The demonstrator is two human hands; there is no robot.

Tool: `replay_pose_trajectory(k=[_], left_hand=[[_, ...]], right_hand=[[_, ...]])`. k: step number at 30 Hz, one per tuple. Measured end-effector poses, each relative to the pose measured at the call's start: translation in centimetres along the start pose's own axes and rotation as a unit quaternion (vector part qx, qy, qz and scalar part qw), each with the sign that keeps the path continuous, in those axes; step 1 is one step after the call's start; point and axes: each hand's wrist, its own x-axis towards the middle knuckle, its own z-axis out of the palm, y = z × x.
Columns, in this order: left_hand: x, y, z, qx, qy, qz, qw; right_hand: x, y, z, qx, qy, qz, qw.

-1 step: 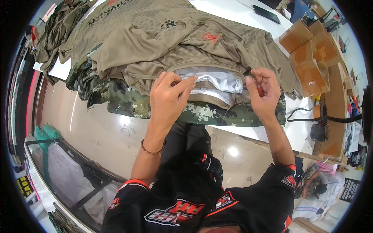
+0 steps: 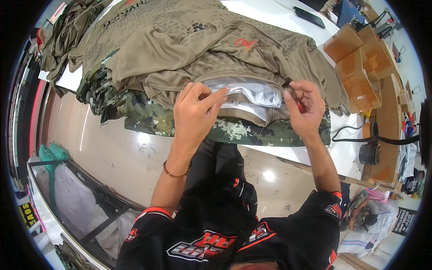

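Through the head camera I watch both hands at work over the brown shirt [image 2: 211, 60], which lies rumpled on the white counter [image 2: 348, 157], directly under and beyond them. My left grip [image 2: 195, 108] is closed to a pinch, thumb and forefinger meeting at the rim of the shirt's opening, where the pale lining [image 2: 256, 95] shows. My right grip [image 2: 307, 110] is loosely curled around a small red tool [image 2: 300, 105], most of which its fingers hide from me; the thumb and forefinger stand close beside the far end of that opening, and I cannot tell whether they touch the cloth. The lining lies between the two grips, folded open toward me. Just beyond it, I see a red emblem [image 2: 245, 43] on the shirt. A camouflage garment [image 2: 150, 117] spreads beneath the shirt, its near edge showing below both grips and out to the left of the left one. Below the left grip, a beaded bracelet [image 2: 175, 173] circles the wrist. Well beyond the right grip lies a dark phone [image 2: 309, 17]; to its right stand open cardboard boxes [image 2: 360, 67], with a black cable [image 2: 387, 140] running nearer me.
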Motion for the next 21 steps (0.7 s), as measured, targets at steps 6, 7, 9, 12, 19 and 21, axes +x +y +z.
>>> replay_pose_trajectory(k=[6,7,9,12,19,21], left_hand=[[-0.5,-0.4,0.1,0.000,0.009,0.022,1.000],[-0.5,-0.5,0.2,0.001,0.007,0.023,1.000],[-0.4,-0.7,0.3,0.010,0.011,0.023,1.000],[-0.4,-0.9,0.6,0.003,0.021,-0.024,0.999],[0.2,-0.2,0.4,0.038,-0.003,-0.059,0.998],[0.3,-0.4,0.6,0.049,-0.009,-0.049,0.998]], right_hand=[[0.3,-0.5,-0.4,0.015,-0.116,-0.034,0.993],[0.3,-0.3,-0.1,0.013,-0.124,-0.049,0.991],[0.4,-0.6,0.4,-0.008,-0.138,-0.066,0.988],[0.6,-1.6,1.0,-0.047,-0.155,-0.079,0.984],[1.2,-2.7,2.5,-0.062,-0.163,-0.139,0.975],[1.7,-3.1,3.3,-0.058,-0.167,-0.137,0.975]])
